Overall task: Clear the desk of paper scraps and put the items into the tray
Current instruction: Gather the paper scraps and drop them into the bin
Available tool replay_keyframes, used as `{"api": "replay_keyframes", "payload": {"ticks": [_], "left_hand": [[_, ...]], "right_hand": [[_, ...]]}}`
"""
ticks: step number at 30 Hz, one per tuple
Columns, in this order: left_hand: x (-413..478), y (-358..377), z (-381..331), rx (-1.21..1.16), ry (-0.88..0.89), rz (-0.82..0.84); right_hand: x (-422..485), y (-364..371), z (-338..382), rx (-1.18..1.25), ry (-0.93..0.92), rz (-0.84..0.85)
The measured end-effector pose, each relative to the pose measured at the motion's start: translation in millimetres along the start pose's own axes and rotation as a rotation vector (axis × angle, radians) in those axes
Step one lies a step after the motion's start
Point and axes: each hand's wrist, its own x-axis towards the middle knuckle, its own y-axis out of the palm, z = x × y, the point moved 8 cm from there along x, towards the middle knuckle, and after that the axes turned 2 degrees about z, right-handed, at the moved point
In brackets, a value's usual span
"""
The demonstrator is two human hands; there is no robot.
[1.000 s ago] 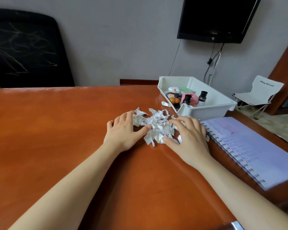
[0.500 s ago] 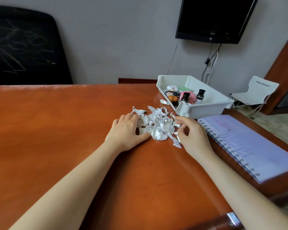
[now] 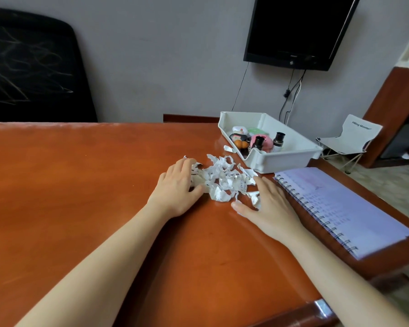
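Step in hand: herding the torn white paper scraps [image 3: 222, 180] into 1 heap on the glossy orange-brown wooden desk [image 3: 80, 185], just beside the white plastic tray [image 3: 291, 160]. Left hand [image 3: 175, 187] is flat, fingers loose against the heap's left edge. Right hand [image 3: 269, 208] is spread flat, touching its near-right edge. Neither grips anything. 1 stray curled scrap [image 3: 229, 148] lies by the tray wall. Next, likely: cup both hands round the heap, lift without shedding.

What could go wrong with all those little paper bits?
The paper scraps are a loose pile between the left hand and right hand, so some may spill when scooped. One stray scrap lies apart beside the tray and could be missed. Bits by the right hand sit close to the notebook and might slip under it.
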Motion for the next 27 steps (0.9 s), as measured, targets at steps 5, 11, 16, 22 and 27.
{"api": "replay_keyframes", "payload": {"ticks": [5,11,16,22,27], "left_hand": [[6,12,10,0.13,-0.081,0.096],[10,12,8,0.171,-0.027,0.106],[11,8,3,0.125,0.033,0.063],[12,-3,-4,0.037,0.096,-0.013],[10,-8,-5,-0.184,0.052,0.025]], "right_hand": [[15,1,16,0.039,-0.133,-0.043],[38,6,31,0.059,-0.219,-0.074],[43,6,39,0.002,-0.244,-0.129],[47,3,45,-0.043,-0.243,-0.165],[50,2,55,-0.013,-0.291,-0.174]]}}
